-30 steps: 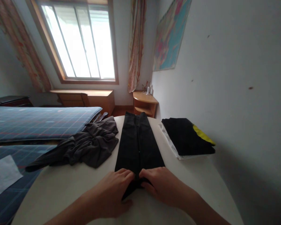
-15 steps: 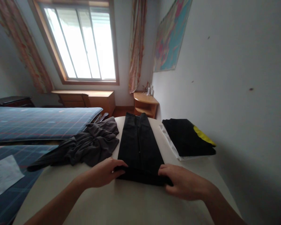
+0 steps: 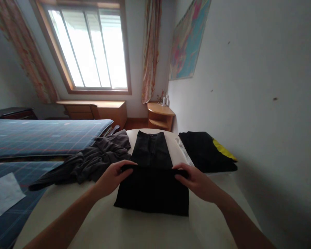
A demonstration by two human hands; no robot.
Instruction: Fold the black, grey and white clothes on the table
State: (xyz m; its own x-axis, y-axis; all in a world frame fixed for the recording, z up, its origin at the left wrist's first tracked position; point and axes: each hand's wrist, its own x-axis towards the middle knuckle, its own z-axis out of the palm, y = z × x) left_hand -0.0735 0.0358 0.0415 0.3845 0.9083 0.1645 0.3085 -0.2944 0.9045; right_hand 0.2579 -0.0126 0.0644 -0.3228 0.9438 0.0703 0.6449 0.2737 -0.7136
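A black garment (image 3: 152,193) lies lengthwise on the pale table, its near part doubled over toward the far end. Along its far half (image 3: 152,148) runs a lengthwise centre line, and the far edge looks like a waistband. My left hand (image 3: 116,176) pinches the left end of the raised fold edge between thumb and fingers. At the right end of that same edge, my right hand (image 3: 193,178) has its thumb and fingers closed on the cloth. Both hands hold the edge slightly above the layer beneath.
A crumpled dark grey garment (image 3: 103,159) lies at the left of the table (image 3: 134,231). Folded black-and-yellow cloth (image 3: 204,152) rests on the right, near the wall. Left of the table are blue plaid mattresses (image 3: 54,136) with a white paper (image 3: 5,195).
Both hands have moved away from me, carrying the near edge of the black garment up and forward. More of the near part is now folded over.
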